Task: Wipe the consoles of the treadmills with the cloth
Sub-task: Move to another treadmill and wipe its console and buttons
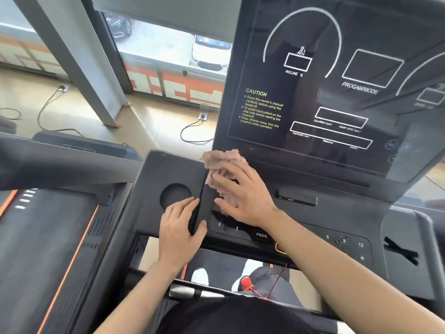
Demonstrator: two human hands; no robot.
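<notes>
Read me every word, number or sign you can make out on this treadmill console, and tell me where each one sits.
"INCLINE %" on the display panel, under the left arc
"PROGAM/MODE" under the middle box
"CAUTION" in yellow, with bullets starting "Read the owner's manual carefully before using the treadmill"
"CALORIES", "DISTANCE" beside the lower boxes; the other labels there are blurred
"PROG", "6", "9", "12", "+" and arrows on the button strip

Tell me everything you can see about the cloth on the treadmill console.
The cloth is a small pinkish-beige rag, soft and fuzzy-looking, crumpled rather than folded. It lies on the dark console just below the lower left corner of the display panel, to the right of the round cup holder. The right hand presses flat on top of it with fingers spread, covering its lower part; its upper bunch sticks out beyond the fingertips. The left hand is not touching it.
</notes>
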